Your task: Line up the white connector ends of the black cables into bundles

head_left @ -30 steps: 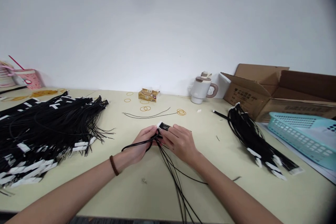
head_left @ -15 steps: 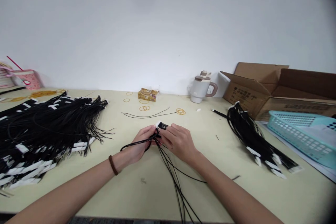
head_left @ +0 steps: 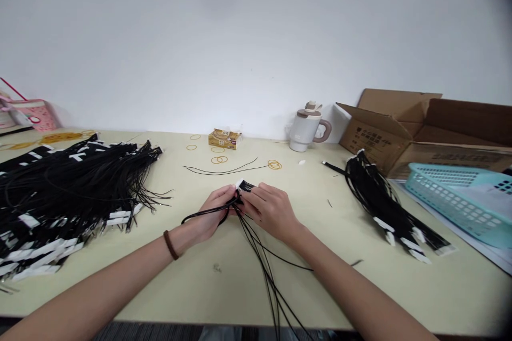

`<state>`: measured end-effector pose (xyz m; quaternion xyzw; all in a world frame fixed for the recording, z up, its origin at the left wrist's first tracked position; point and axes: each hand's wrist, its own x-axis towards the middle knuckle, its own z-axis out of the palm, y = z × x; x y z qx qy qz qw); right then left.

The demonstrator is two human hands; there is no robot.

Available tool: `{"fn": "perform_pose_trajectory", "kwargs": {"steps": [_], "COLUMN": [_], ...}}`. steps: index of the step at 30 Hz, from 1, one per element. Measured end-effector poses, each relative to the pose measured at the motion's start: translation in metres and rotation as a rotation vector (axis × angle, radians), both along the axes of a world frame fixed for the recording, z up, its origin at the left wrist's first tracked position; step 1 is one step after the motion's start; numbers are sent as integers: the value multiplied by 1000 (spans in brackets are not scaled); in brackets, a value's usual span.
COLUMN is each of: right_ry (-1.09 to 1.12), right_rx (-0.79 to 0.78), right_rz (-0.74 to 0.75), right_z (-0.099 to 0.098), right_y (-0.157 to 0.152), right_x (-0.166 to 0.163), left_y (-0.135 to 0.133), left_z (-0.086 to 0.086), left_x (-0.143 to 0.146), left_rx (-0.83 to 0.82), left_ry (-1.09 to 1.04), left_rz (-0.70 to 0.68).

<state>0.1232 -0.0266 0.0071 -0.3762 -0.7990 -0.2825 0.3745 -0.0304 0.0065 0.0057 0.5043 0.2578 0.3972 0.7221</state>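
My left hand (head_left: 210,216) and my right hand (head_left: 270,209) meet at the middle of the table, both closed on a small bundle of black cables (head_left: 260,248). The bundle's white-tagged ends (head_left: 242,185) stick out just above my fingertips. Its loose strands trail back toward me and off the table's near edge. One loop of cable curves out to the left below my left hand. A brown band sits on my left wrist.
A big heap of black cables with white tags (head_left: 60,197) fills the left side. A smaller bundle (head_left: 384,202) lies right, beside a teal basket (head_left: 460,197) and an open cardboard box (head_left: 420,128). Rubber bands (head_left: 274,164), a small box (head_left: 224,138) and a mug (head_left: 306,127) stand behind.
Both hands have stayed together on the bundle with only slight finger movement. The view has tilted a little, shifting everything up and slightly left.
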Motion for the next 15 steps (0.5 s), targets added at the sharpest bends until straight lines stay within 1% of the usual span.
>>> {"fn": "perform_pose_trajectory", "kwargs": {"steps": [15], "right_ry": [-8], "right_rx": [-9], "right_rz": [8], "right_z": [2], "right_y": [-2], "right_x": [0], "left_y": [1], "left_z": [-2], "left_x": [0], "left_rx": [-3], "left_ry": [27], "left_rz": [9]}}
